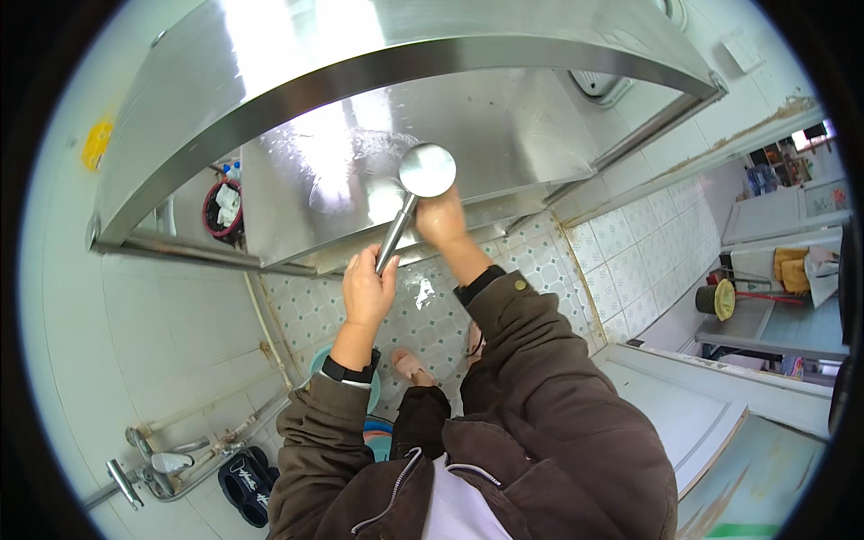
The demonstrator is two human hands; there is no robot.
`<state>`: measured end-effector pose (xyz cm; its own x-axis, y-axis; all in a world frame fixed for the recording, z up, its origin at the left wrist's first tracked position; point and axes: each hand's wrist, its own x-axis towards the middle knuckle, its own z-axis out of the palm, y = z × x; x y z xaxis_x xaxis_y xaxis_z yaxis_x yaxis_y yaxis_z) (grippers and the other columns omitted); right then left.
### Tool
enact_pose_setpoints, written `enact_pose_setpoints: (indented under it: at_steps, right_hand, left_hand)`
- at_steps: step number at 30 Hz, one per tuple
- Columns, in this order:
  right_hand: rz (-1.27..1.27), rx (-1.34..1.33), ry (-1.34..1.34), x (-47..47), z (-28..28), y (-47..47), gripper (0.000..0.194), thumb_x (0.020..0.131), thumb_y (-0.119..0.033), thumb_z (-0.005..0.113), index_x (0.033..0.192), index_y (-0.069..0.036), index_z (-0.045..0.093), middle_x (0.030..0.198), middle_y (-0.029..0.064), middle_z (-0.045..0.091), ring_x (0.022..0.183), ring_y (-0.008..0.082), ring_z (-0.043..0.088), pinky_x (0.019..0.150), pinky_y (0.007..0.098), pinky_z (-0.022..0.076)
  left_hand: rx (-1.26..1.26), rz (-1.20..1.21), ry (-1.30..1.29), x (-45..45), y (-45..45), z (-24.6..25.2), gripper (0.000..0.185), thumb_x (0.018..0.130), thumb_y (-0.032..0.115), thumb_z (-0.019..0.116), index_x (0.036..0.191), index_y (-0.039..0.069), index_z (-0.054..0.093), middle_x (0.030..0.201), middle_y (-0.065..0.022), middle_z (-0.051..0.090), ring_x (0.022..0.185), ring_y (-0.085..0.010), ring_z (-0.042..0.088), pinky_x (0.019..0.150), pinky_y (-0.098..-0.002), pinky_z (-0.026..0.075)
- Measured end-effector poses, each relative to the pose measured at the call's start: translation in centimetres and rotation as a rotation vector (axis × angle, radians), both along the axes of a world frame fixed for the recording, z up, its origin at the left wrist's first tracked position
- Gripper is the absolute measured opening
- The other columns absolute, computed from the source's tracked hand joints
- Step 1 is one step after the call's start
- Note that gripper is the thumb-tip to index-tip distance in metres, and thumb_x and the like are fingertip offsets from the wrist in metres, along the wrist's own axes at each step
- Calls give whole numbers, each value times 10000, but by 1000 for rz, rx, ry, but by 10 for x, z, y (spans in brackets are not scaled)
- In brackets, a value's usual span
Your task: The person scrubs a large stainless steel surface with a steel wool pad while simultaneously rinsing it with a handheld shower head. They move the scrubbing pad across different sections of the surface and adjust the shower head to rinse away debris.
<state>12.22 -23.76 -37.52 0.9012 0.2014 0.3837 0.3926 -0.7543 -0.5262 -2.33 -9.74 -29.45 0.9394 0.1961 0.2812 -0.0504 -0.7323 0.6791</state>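
A stainless steel ladle (427, 170) is held by its handle in my left hand (366, 287), bowl end pointing away from me. My right hand (441, 219) is raised just beneath and beside the ladle's bowl, which partly covers it; whether it touches the bowl or holds anything cannot be seen. Both hands are at the near edge of a lower stainless steel shelf (472, 135), below the frame rail (472, 52) of a metal table. Water lies on the shelf to the left of the bowl.
A red-rimmed bin (210, 209) stands beyond the shelf at left. Wall pipes with a faucet (172, 462) and black slippers (246, 486) are at lower left. A turquoise basin (322, 358) sits on the floor by my left arm. A white door (668, 405) is at right.
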Motion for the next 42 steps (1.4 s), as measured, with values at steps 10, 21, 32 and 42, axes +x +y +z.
enact_pose_setpoints:
  at_steps: [10, 21, 32, 42]
  right_hand:
    - [172, -66, -402, 62, 6, -223, 488, 662, 100, 549, 1077, -140, 643, 1092, 107, 624, 1028, 281, 590, 888, 347, 492]
    - [254, -98, -349, 68, -8, -231, 333, 727, -27, 557, 1007, -179, 656, 1111, 39, 641, 1036, 200, 600, 979, 543, 358]
    - [297, -315, 27, 78, 34, -132, 451, 806, -162, 476, 1244, -53, 492, 1260, 204, 518, 1115, 338, 542, 988, 449, 384]
    - [-535, -440, 221, 144, 27, -219, 434, 911, -190, 361, 1286, 14, 437, 1355, 233, 409, 1301, 327, 344, 1067, 437, 267]
  left_hand:
    - [83, -91, 14, 16, -49, -29, 235, 819, 199, 652, 941, 16, 568, 762, -135, 576, 705, -312, 540, 640, -397, 431]
    - [111, -101, 61, 46, -93, -21, 240, 827, 215, 655, 926, 15, 570, 725, -125, 563, 674, -302, 536, 612, -394, 431]
    - [70, -153, 16, 106, -141, 8, 242, 833, 231, 638, 925, 17, 570, 726, -143, 581, 692, -330, 544, 635, -415, 427]
    - [66, -220, -37, 181, -193, 14, 264, 806, 215, 659, 947, 6, 582, 760, -175, 605, 720, -362, 562, 645, -445, 448]
